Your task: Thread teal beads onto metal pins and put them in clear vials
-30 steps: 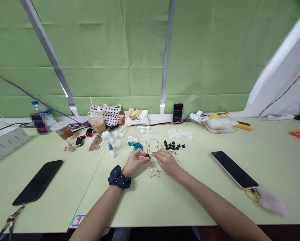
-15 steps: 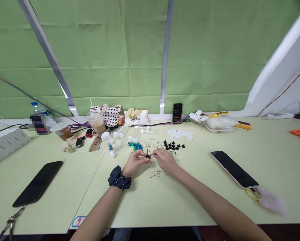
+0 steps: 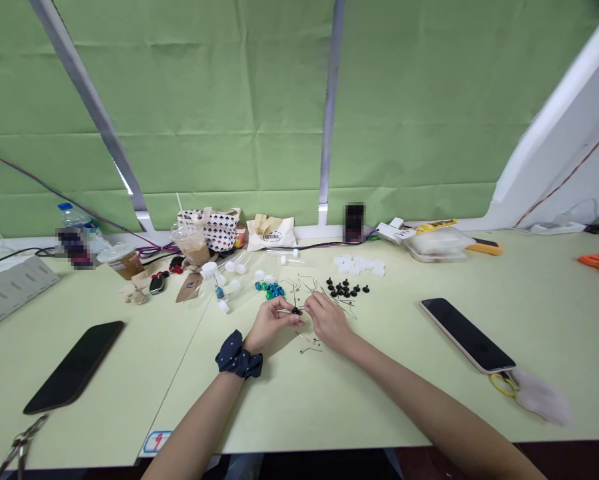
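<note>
Black piece (image 3: 296,311) held over the surface (image 3: 289,413), pinched between thumb and fingers of the left hand (image 3: 270,321); a thin rod (image 3: 295,295) stands upright at it. Right hand (image 3: 330,323) just beside, fingers bunched together; whether they grip anything, cannot tell. Bent wires (image 3: 311,350) lie scattered on the near side, more beyond the fingers. Blue and green beads (image 3: 274,291) grouped near the left hand; black pegs (image 3: 347,289) clustered beyond the right, white discs (image 3: 359,266) behind them. Farther out: left phone (image 3: 74,367), right phone (image 3: 467,335), cloth pouch (image 3: 271,235) at back.
</note>
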Motion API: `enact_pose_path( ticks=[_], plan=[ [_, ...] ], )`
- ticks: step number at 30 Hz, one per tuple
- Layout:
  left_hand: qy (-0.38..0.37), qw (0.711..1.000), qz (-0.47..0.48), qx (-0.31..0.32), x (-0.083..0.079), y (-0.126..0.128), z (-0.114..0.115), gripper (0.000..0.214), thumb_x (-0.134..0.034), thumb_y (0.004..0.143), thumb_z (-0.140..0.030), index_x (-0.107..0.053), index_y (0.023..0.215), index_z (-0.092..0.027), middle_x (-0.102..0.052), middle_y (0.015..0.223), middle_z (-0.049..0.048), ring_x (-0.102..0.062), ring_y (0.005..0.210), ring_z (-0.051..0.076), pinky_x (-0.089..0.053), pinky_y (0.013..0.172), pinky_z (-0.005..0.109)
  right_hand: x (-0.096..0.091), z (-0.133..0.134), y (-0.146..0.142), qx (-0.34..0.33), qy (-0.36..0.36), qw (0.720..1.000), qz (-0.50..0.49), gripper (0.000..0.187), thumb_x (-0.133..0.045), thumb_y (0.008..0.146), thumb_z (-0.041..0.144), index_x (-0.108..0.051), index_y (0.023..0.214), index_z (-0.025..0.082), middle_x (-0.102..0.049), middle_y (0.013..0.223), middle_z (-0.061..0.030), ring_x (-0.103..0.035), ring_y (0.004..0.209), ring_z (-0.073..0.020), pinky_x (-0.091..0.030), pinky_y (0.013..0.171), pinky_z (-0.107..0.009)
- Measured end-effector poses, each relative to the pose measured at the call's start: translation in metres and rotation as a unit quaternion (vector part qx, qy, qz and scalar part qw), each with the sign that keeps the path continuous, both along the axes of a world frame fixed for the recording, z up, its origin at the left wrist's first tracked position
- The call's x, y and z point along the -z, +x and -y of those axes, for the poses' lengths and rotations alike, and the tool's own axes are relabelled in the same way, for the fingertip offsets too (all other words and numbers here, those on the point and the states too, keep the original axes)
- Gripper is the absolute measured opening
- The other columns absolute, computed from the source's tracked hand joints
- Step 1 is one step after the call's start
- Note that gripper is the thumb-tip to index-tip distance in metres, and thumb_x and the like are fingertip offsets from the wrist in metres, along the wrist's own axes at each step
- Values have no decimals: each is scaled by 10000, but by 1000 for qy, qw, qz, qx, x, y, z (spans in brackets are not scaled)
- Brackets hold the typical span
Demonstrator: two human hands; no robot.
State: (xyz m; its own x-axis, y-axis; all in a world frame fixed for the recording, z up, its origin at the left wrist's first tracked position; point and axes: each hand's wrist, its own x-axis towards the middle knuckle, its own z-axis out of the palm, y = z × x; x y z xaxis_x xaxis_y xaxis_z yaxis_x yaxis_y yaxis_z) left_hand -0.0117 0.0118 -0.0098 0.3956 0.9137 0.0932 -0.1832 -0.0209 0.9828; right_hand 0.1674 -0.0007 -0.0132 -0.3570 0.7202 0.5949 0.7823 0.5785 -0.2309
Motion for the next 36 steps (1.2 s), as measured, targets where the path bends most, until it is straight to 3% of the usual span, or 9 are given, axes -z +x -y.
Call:
enact_pose_path(
  ticks=[7, 13, 19, 25, 32, 36],
  plan=[
    [-4, 1000, -1, 2, 0, 1, 0, 366, -774, 625, -297, -485, 795, -148, -710, 790, 67, -697, 716, 236, -545, 705, 367, 6, -5, 1, 2, 37, 999, 18, 188, -369, 914, 146, -493, 781, 195, -558, 805, -55, -495, 779, -180, -339, 625, -270],
    [-8, 1000, 2, 3, 1, 1, -1, 380, -784, 608, -295, -481, 783, -147, -701, 761, 55, -696, 696, 236, -545, 678, 357, 8, -8, 6, -7, 26, 999, 20, 204, -397, 921, 176, -510, 752, 192, -588, 674, -19, -513, 606, -134, -287, 564, -247],
    [-1, 1000, -3, 3, 1, 1, -2, 362, -783, 611, -294, -495, 774, -147, -692, 736, 38, -696, 693, 234, -549, 676, 361, -1, -5, 9, -26, -59, 998, 17, 167, -435, 860, 101, -526, 770, 208, -652, 724, -2, -541, 588, -118, -248, 522, -224],
    [9, 1000, -10, 13, 3, 1, -1, 353, -784, 612, -283, -510, 783, -140, -689, 681, 37, -694, 700, 238, -546, 685, 366, -12, -4, 12, -59, -195, 977, -64, 198, -405, 849, 141, -526, 705, 203, -580, 609, 31, -482, 522, -106, -278, 510, -190],
    [-6, 1000, 6, 14, 0, 2, -1, 364, -785, 609, -296, -503, 778, -139, -674, 738, 32, -695, 700, 236, -545, 642, 330, -12, -1, 9, -46, -171, 978, -112, 189, -448, 852, 207, -577, 714, 196, -597, 574, 12, -512, 508, -115, -346, 544, -212],
    [8, 1000, -5, 21, 3, 2, -2, 348, -780, 619, -283, -515, 792, -139, -687, 722, 41, -693, 725, 233, -542, 703, 360, -12, -2, 10, -84, -276, 939, -190, 163, -512, 825, 262, -617, 723, 189, -652, 603, 2, -581, 529, -123, -418, 552, -226]
  ],
)
